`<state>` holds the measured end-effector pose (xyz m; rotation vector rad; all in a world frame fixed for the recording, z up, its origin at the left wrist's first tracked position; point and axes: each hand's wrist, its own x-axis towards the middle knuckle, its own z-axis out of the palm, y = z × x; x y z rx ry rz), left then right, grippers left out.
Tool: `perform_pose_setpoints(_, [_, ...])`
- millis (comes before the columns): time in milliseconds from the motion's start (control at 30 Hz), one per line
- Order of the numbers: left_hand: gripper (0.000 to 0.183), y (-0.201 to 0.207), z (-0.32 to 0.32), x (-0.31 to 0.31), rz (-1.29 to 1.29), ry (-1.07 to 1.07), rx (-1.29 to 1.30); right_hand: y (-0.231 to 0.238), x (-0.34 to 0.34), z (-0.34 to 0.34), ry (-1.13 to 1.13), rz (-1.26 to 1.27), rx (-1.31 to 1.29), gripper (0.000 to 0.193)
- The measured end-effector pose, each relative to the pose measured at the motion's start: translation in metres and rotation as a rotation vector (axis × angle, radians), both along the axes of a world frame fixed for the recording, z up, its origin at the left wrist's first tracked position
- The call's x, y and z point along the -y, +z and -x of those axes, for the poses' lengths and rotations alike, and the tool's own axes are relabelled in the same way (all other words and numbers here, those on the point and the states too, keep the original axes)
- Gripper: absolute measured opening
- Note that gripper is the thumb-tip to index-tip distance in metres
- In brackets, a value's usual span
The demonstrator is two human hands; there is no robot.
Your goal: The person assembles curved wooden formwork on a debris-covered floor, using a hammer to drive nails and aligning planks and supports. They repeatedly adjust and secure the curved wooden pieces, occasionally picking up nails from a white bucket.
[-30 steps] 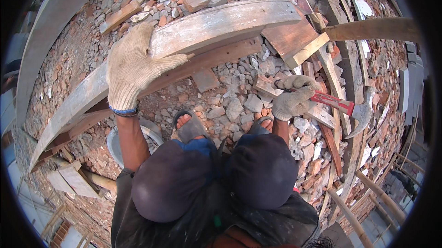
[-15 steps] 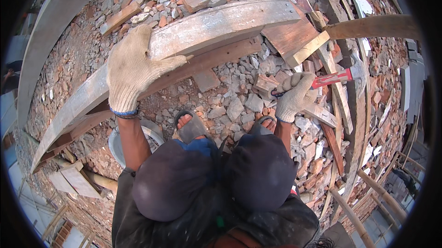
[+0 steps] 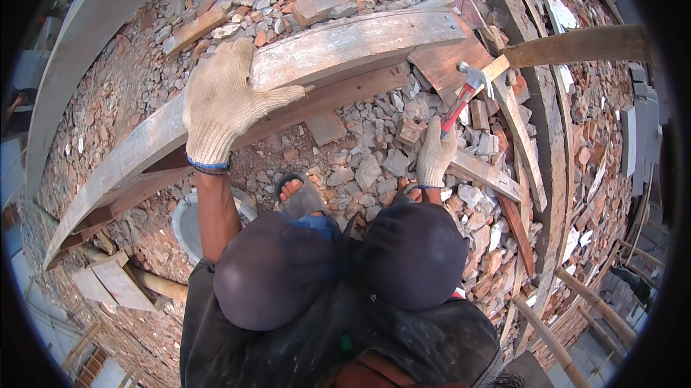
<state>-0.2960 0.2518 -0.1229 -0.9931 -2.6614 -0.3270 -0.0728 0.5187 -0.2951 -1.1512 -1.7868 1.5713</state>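
Observation:
My left hand (image 3: pixel 223 100), in a cream knit glove, lies flat with fingers spread on a long grey wooden beam (image 3: pixel 345 46) that runs across the rubble. My right hand (image 3: pixel 436 154), also gloved, grips the red handle of a claw hammer (image 3: pixel 464 93). The hammer's steel head is up against the end of a pale wood strip (image 3: pixel 497 70) beside a reddish board (image 3: pixel 450 60). My knees and a sandalled foot (image 3: pixel 299 194) show below the hands.
Broken bricks and grey stones (image 3: pixel 367 165) cover the ground. Long planks (image 3: pixel 529 136) and a timber post (image 3: pixel 576 46) run along the right. A round grey pan (image 3: pixel 188 222) sits by my left leg. A concrete slab edge (image 3: pixel 86 50) curves along the left.
My right hand has swung the hammer from low on the right, up and forward, so its head now meets the pale strip. The left hand stays on the beam.

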Motion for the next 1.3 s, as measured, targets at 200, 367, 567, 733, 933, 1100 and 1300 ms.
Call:
perform_pose_setpoints(200, [0.082, 0.006, -0.001, 0.002, 0.027, 0.041, 0.117, 0.056, -0.001, 0.022, -0.104, 0.148, -0.754, 0.03])
perform_pose_setpoints(367, [0.081, 0.012, 0.0, -0.011, 0.05, 0.056, 0.143, -0.072, 0.004, 0.004, 0.462, -0.51, 0.594, 0.036])
perform_pose_setpoints(567, [0.085, 0.006, -0.002, -0.004, -0.006, 0.026, 0.104, -0.031, 0.01, 0.006, 0.263, -0.118, 0.19, 0.031])
perform_pose_setpoints(733, [0.083, 0.009, -0.002, -0.003, 0.055, 0.058, 0.162, 0.055, 0.02, 0.007, -0.065, 0.21, -0.524, 0.037])
perform_pose_setpoints(933, [0.086, 0.005, -0.001, -0.01, 0.006, 0.02, 0.163, -0.048, 0.007, 0.011, 0.139, -0.556, 0.104, 0.038])
perform_pose_setpoints(1100, [0.086, 0.001, -0.007, 0.001, 0.036, 0.037, 0.157, -0.023, 0.012, 0.018, 0.483, -0.194, 0.484, 0.035])
perform_pose_setpoints(1300, [0.083, 0.0, -0.002, 0.003, 0.02, 0.046, 0.086, 0.029, -0.007, 0.002, -0.106, 0.241, -0.249, 0.035])
